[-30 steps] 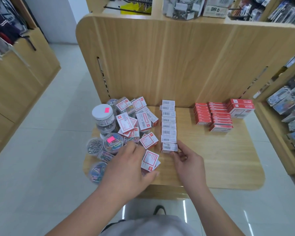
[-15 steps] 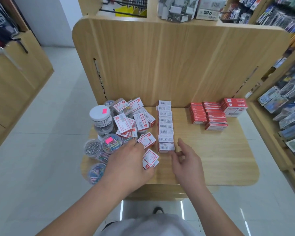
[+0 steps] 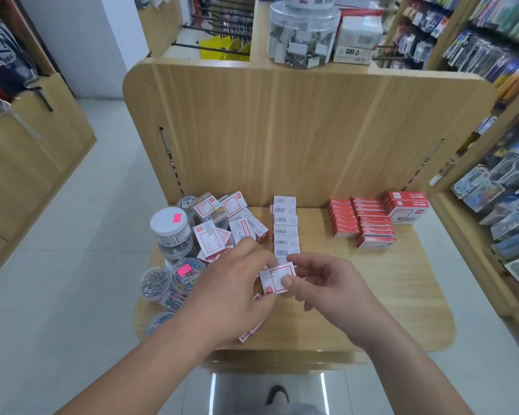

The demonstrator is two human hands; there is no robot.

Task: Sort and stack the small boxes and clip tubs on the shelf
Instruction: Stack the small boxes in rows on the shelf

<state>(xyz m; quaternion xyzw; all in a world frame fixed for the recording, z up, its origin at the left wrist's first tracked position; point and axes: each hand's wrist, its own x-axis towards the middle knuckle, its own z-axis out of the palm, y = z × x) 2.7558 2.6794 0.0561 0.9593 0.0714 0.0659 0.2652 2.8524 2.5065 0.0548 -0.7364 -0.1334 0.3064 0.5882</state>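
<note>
Left hand (image 3: pixel 231 290) and right hand (image 3: pixel 322 284) meet, both pinching.

Front-left shelf largely hidden under the hands

The left hand (image 3: pixel 231 295) and its forearm cover the loose white-and-red boxes (image 3: pixel 249 332) by the front edge of the shelf (image 3: pixel 372 310) and half of the nearest clip tub (image 3: pixel 158 322). The small box (image 3: pixel 277 280) pinched by the right hand (image 3: pixel 321 283) hides the near end of the barcode-box row (image 3: pixel 285 232). Whether the left fingers grip it cannot be told. Label print is too small to read.
</note>
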